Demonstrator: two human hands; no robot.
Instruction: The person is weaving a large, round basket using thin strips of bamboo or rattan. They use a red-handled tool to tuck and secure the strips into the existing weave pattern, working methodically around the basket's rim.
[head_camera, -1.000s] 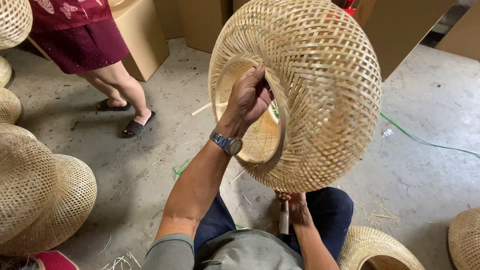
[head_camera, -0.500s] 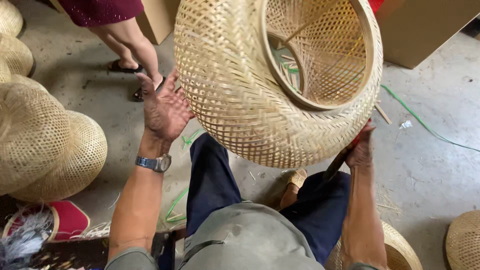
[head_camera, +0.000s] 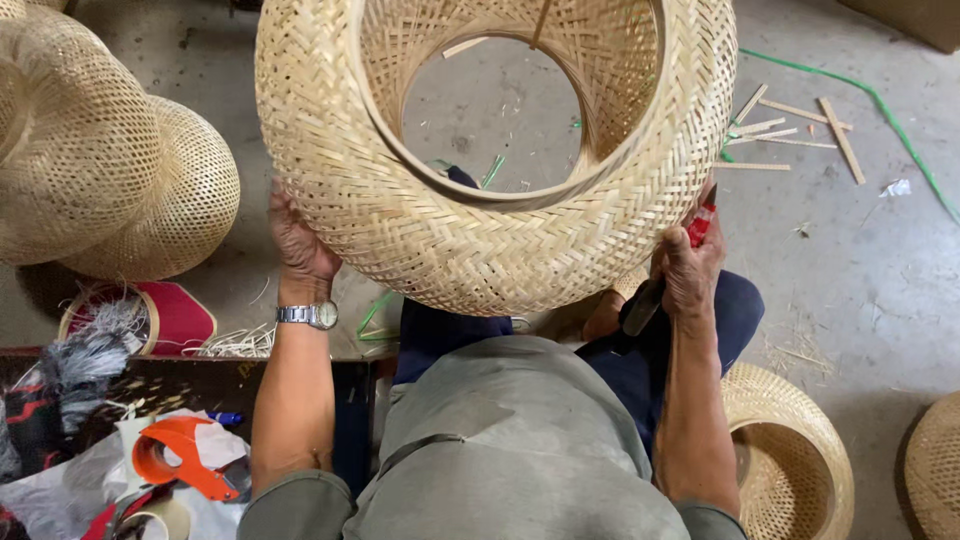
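A large round woven bamboo lampshade is held up above the lap, its opening facing the camera. It is braced by the left hand, pressed flat, while the right hand (fist wrapped around a red-handled tool) steadies the opposite side.

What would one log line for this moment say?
left hand: on woven bamboo shade | right hand: gripping red-handled tool, against shade | shade: opening toward camera
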